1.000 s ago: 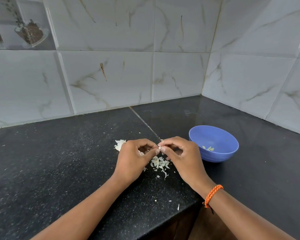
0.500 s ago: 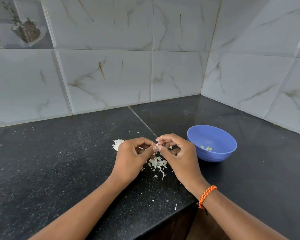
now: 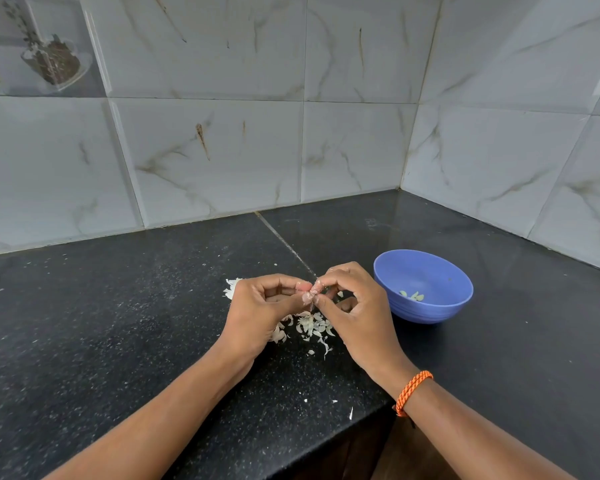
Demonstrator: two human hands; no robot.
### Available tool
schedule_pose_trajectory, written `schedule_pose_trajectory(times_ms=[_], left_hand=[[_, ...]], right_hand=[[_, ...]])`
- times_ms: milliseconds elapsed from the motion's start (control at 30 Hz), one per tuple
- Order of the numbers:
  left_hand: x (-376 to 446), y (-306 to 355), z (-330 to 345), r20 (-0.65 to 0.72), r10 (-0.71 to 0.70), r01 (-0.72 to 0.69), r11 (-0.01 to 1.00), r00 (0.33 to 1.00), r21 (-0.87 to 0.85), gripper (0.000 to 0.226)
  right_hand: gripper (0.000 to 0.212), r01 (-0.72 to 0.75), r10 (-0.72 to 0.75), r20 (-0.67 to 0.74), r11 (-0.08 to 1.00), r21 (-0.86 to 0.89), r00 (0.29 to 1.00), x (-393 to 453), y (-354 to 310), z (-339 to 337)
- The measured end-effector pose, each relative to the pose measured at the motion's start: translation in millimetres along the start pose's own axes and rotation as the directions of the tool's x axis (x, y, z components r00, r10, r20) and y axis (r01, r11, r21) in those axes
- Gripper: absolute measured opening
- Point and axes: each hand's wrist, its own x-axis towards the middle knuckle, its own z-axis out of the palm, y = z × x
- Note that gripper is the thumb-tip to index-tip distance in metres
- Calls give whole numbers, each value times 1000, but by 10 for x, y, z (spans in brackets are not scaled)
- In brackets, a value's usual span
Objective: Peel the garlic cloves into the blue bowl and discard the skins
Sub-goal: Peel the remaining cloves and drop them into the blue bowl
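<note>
Both hands pinch one small pale garlic clove (image 3: 309, 295) above the papery skin scraps (image 3: 312, 326): left hand (image 3: 264, 311) and right hand (image 3: 355, 311) fingertips meeting. The round blue plastic bowl (image 3: 426, 308) sits just right (right hand's nearer).
</note>
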Motion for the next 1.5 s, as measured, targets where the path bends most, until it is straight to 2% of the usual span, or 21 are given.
schedule_pose_trajectory(times_ms=[200,300,400,500,600,700,1000,1233,1500], left_hand=[[6,16,-29,-4,24,-24,1000,1000,6,18],[19,18,-39,-19,58,-56,992,998,114,16],[18,22,-36,-31,122,-112,969,992,222,19],[-10,38,-15,-34,225,-196,906,974,376,21],[-34,57,6,-18,305,-261,843,952,471,23],[-47,72,30,-18,326,-273,820,945,503,26],[-114,109,94,24,265,-250,870,964,424,31],[-113,93,120,0,216,-200,904,976,377,27],[-88,92,111,-8,215,-200,922,977,331,30]], right_hand=[[21,6,-6,3,999,36,1000,-7,13,1],[18,-25,25,-13,1000,9,1000,-17,31,3],[13,-59,61,34,996,-64,998,-18,80,13],[10,-95,99,65,993,-64,993,-23,88,19],[8,-79,83,54,995,-64,995,-27,71,21],[2,-22,29,60,994,-103,998,-37,63,24],[12,35,-35,3,973,-227,999,-28,64,34],[14,8,-15,-50,991,-136,999,-6,49,22],[16,-32,32,-26,999,-7,999,-5,61,45]])
